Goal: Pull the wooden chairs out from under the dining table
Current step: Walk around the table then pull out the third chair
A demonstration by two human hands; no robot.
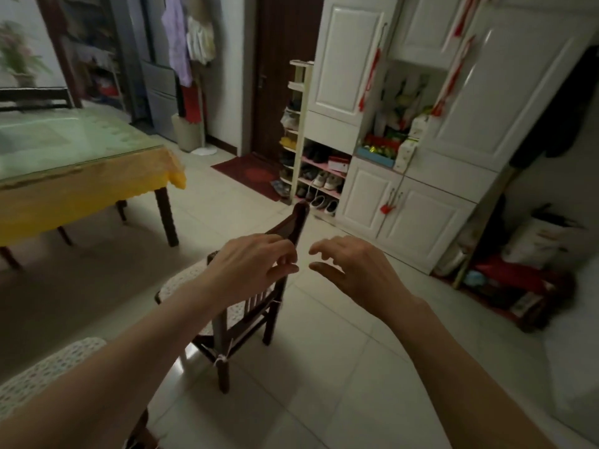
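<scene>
A dark wooden chair point(299, 218) with a patterned seat cushion stands on the tiled floor, clear of the dining table point(81, 196), which has a yellow cloth and a glass top. My left hand point(256, 264) hovers in front of the chair's backrest with loosely curled fingers and holds nothing. My right hand point(353, 270) is just to the right of the backrest, fingers apart and empty. A second chair's cushion point(42, 374) shows at the bottom left, partly hidden by my left arm. A third chair's dark back point(35, 95) rises behind the table's far side.
White cupboards point(405, 218) and a shoe rack point(321, 179) line the wall on the right. Bags and clutter point(518, 277) lie on the floor at the far right. A dark door point(282, 76) with a red mat point(249, 173) is ahead. Tiled floor point(324, 367) stretches in front of me.
</scene>
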